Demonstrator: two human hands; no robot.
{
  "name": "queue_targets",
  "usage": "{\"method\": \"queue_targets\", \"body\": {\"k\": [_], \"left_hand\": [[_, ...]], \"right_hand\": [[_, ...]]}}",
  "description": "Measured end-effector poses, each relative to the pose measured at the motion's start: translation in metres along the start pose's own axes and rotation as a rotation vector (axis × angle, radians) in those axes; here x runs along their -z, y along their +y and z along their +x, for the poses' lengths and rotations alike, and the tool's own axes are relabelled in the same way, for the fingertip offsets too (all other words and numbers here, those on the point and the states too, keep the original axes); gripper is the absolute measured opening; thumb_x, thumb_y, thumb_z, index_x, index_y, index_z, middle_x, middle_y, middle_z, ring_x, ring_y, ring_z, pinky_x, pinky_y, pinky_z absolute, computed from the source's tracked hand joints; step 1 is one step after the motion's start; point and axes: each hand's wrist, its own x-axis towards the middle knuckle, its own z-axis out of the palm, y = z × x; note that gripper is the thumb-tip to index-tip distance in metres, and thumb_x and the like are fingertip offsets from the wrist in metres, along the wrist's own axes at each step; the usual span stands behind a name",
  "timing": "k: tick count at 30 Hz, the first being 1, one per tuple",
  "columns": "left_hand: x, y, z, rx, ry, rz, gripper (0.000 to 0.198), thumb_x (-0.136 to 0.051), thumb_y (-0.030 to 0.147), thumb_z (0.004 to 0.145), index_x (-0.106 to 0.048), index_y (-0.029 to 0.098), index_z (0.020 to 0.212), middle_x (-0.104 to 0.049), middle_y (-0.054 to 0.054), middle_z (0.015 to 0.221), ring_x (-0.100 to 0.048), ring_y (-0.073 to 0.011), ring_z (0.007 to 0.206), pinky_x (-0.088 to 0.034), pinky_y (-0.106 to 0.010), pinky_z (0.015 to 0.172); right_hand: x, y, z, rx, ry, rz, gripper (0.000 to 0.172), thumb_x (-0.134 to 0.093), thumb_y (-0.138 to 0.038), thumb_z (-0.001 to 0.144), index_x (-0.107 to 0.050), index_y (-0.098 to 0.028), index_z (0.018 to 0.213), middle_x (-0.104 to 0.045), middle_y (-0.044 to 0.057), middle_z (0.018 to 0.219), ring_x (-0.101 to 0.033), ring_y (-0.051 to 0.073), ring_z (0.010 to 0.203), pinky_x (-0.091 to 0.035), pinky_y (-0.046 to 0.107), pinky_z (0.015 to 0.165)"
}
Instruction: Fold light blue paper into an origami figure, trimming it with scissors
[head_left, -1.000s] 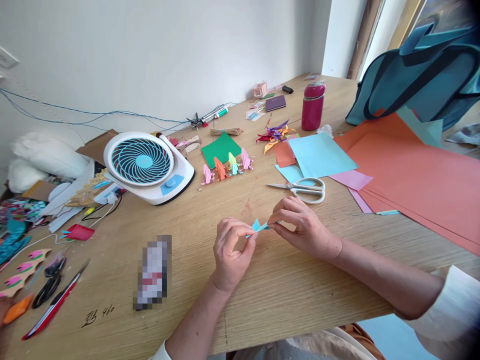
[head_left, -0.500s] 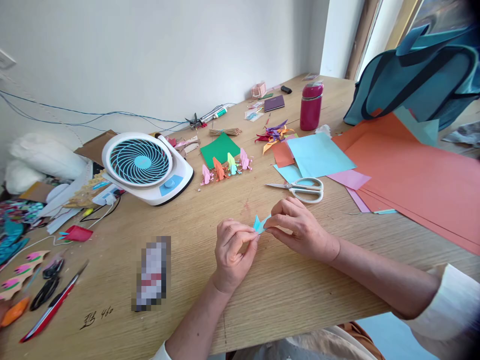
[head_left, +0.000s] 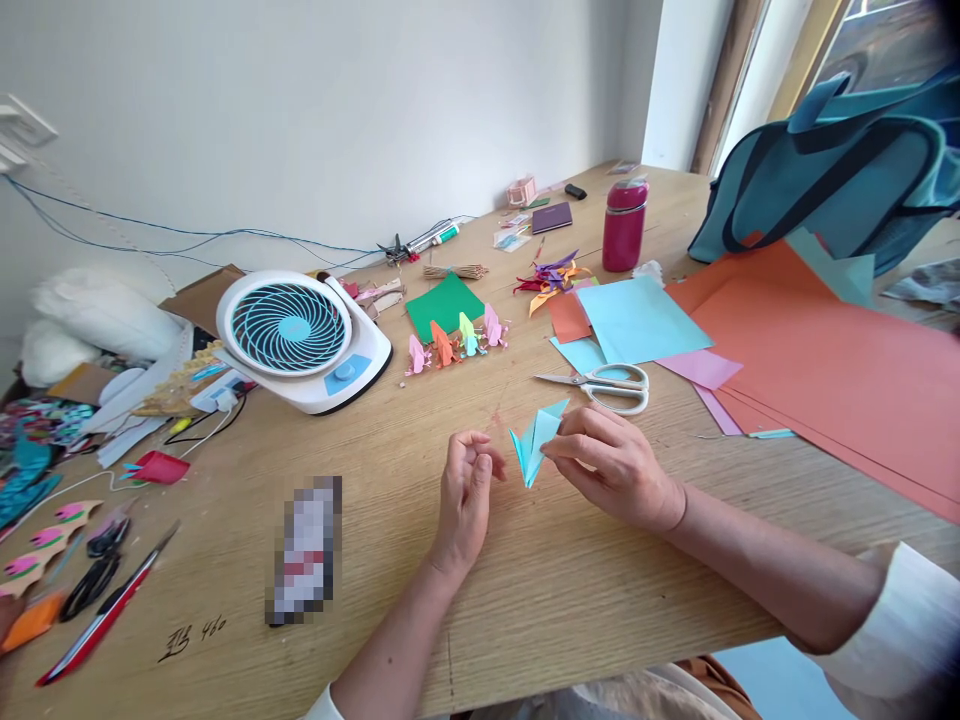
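Observation:
My right hand (head_left: 611, 465) pinches a small folded light-blue paper piece (head_left: 534, 441) just above the wooden table (head_left: 525, 590), near its front middle. The paper stands on a point, with its flaps showing toward me. My left hand (head_left: 466, 490) is a little to the left of the paper, apart from it, fingers curled loosely with nothing in them. White-handled scissors (head_left: 607, 383) lie just behind my right hand.
A white and blue desk fan (head_left: 296, 335) stands at the back left. Several small folded paper figures (head_left: 454, 343) line up before a green sheet (head_left: 444, 300). Orange sheets (head_left: 832, 350), a light-blue sheet (head_left: 637, 315), a red bottle (head_left: 624, 225) and a teal bag (head_left: 840, 170) fill the right.
My left hand has let go of the blue paper and drawn back a little. My right hand has turned the piece so its broad side faces me.

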Motion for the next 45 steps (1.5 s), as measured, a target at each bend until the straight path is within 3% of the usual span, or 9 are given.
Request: {"method": "queue_targets", "body": {"k": [3,5,11,15,19,23,30,37,45], "left_hand": [[-0.004,0.001,0.001,0.194,-0.211,-0.282,0.050,-0.044,0.063,0.093,-0.046,0.021,0.120,-0.067,-0.006,0.087,-0.065,-0.0179,0.075,-0.052,-0.031,0.068],[-0.007,0.002,0.001,0.266,-0.264,-0.379,0.062,-0.055,0.066,0.086,-0.044,0.021,0.128,-0.067,-0.006,0.090,-0.065,-0.0181,0.075,-0.051,-0.029,0.065],[-0.012,0.005,0.002,0.285,-0.053,-0.332,0.060,-0.079,0.038,0.077,-0.049,0.021,0.126,-0.065,-0.002,0.095,-0.061,-0.0134,0.085,-0.048,-0.022,0.074],[-0.012,0.004,0.004,0.225,-0.015,-0.227,0.057,-0.075,0.031,0.079,-0.047,0.021,0.127,-0.066,-0.001,0.093,-0.062,-0.0138,0.085,-0.048,-0.023,0.076],[-0.014,-0.001,0.002,0.144,-0.028,-0.154,0.053,-0.069,0.023,0.082,-0.045,0.022,0.128,-0.065,0.000,0.091,-0.062,-0.0133,0.082,-0.049,-0.024,0.076],[-0.015,-0.008,-0.004,0.091,-0.074,0.006,0.051,-0.065,0.019,0.084,-0.045,0.023,0.131,-0.061,-0.001,0.093,-0.060,-0.0136,0.084,-0.049,-0.024,0.077],[-0.016,-0.012,-0.006,0.066,-0.117,0.116,0.054,-0.065,0.018,0.083,-0.045,0.024,0.133,-0.056,0.001,0.089,-0.056,-0.0116,0.077,-0.049,-0.021,0.071],[-0.015,-0.007,-0.004,0.142,-0.121,-0.022,0.039,-0.063,0.030,0.088,-0.053,0.022,0.126,-0.060,-0.002,0.089,-0.060,-0.0133,0.078,-0.053,-0.019,0.063],[-0.010,0.006,-0.003,0.255,-0.169,-0.137,0.045,-0.048,0.047,0.096,-0.048,0.024,0.135,-0.065,-0.009,0.109,-0.071,-0.0184,0.071,-0.055,-0.023,0.047]], "right_hand": [[0.000,0.000,0.000,0.056,-0.002,-0.019,0.016,-0.054,-0.009,0.091,-0.064,-0.022,0.095,-0.059,0.005,0.078,-0.060,0.019,0.081,-0.049,0.033,0.071],[-0.002,0.000,-0.001,0.108,-0.034,-0.041,0.015,-0.054,-0.010,0.092,-0.064,-0.021,0.092,-0.059,0.005,0.078,-0.060,0.019,0.081,-0.051,0.034,0.076],[-0.011,-0.003,-0.002,0.182,-0.173,-0.049,0.016,-0.048,-0.010,0.094,-0.060,-0.020,0.093,-0.061,0.005,0.082,-0.060,0.017,0.078,-0.049,0.034,0.078],[-0.014,-0.001,-0.002,-0.180,-0.096,0.144,0.004,-0.054,-0.017,0.093,-0.052,-0.020,0.094,-0.058,0.003,0.083,-0.056,0.015,0.072,-0.046,0.030,0.067],[-0.019,0.008,-0.004,-0.617,-0.026,0.423,0.026,-0.066,-0.033,0.087,-0.049,-0.021,0.101,-0.056,0.002,0.089,-0.054,0.013,0.069,-0.048,0.028,0.064],[-0.027,0.013,-0.004,-0.786,-0.127,0.719,0.035,-0.069,-0.042,0.083,-0.054,-0.020,0.105,-0.061,0.004,0.095,-0.059,0.015,0.075,-0.051,0.029,0.064],[-0.027,0.011,0.000,-0.825,-0.146,0.675,0.020,-0.065,-0.037,0.083,-0.060,-0.018,0.080,-0.061,0.001,0.075,-0.056,0.014,0.068,-0.046,0.026,0.060],[-0.022,0.010,0.001,-0.771,-0.196,0.660,0.017,-0.060,-0.026,0.084,-0.062,-0.019,0.100,-0.067,0.003,0.095,-0.061,0.017,0.086,-0.048,0.027,0.070],[-0.020,0.009,0.001,-0.662,-0.195,0.528,0.021,-0.054,-0.018,0.086,-0.063,-0.021,0.105,-0.066,0.004,0.100,-0.061,0.018,0.090,-0.050,0.028,0.071]]}}
